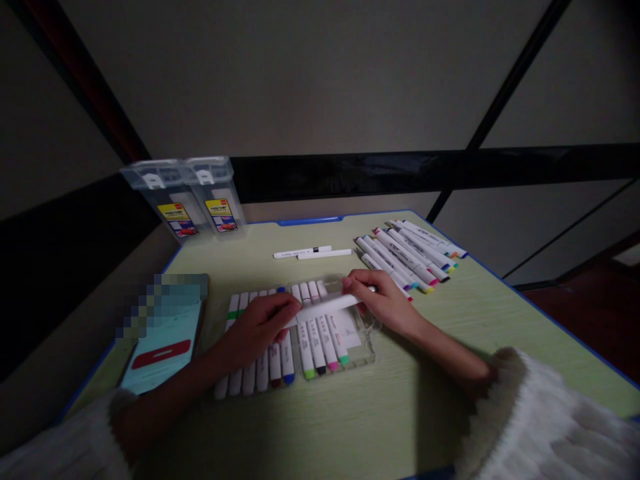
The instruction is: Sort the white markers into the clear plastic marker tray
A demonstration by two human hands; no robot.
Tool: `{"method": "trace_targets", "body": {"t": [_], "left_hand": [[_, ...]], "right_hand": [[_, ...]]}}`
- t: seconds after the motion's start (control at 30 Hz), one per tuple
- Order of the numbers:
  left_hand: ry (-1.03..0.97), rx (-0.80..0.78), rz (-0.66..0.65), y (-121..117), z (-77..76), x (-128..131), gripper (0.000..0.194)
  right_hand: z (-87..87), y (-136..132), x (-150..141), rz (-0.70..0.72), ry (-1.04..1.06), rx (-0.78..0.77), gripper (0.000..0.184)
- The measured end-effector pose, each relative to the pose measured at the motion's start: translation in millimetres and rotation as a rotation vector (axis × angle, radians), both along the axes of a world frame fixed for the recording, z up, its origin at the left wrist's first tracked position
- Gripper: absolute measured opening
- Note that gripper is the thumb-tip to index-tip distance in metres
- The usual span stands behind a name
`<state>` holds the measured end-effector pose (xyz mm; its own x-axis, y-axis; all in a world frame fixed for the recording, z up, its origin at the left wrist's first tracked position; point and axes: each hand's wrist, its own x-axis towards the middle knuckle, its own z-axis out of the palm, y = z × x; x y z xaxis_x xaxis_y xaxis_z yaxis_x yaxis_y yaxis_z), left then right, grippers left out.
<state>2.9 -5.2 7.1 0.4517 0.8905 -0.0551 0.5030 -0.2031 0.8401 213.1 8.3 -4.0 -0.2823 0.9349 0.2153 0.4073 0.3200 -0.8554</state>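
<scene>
Between my two hands a white marker (325, 307) is held nearly level, its right end a little higher. The fingers of my left hand (267, 320) pinch its left end. My right hand (377, 300) grips the other end. Right below lies a clear plastic tray (369, 350) with several white markers (320, 340) side by side, their coloured ends toward me. More white markers (250, 363) lie in a row to the left, partly covered by my left hand. A white card (349, 329) shows in the tray's right part.
Two clear lidded cases (200, 200) with labels stand at the back left. A phone or tablet (165, 340) with a lit screen lies at left. Two thin white pens (313, 253) lie behind the tray. Several loose markers (410, 253) are heaped at the right. The table's edge (525, 295) is blue.
</scene>
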Motion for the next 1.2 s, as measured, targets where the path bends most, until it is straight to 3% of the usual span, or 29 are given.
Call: {"method": "trace_targets", "body": {"t": [0.53, 1.2], "left_hand": [[-0.029, -0.002, 0.000, 1.0, -2.4, -1.9, 0.024], [0.028, 0.028, 0.001, 0.0, -1.1, -0.8, 0.024]], "right_hand": [[-1.3, 0.5, -1.8, -0.028, 0.128, -0.054, 0.029], [0.2, -0.5, -2.5, -0.015, 0.122, -0.089, 0.027]]}}
